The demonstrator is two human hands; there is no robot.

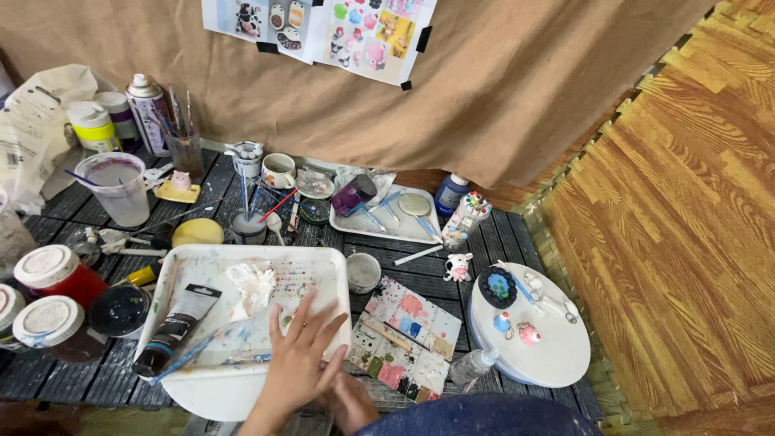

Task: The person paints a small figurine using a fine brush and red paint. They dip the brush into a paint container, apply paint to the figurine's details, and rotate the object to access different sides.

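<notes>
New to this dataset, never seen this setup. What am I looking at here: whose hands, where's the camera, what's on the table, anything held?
No machine: one person's bare hands, filmed from a camera on their head looking down. The left hand is spread over a white paint-stained tray, beside a black paint tube and a brush. The right hand sits low under it, mostly hidden; neither clearly holds anything. Around them: a paint-smeared palette, jars, cups, and a white round stand with small painted figures.

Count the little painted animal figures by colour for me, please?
White cow-like figure on the dark table: 1
Pink figures, one on a yellow tile, one on the round white stand: 2
Blue figure on the stand: 1
Total: 4
</notes>
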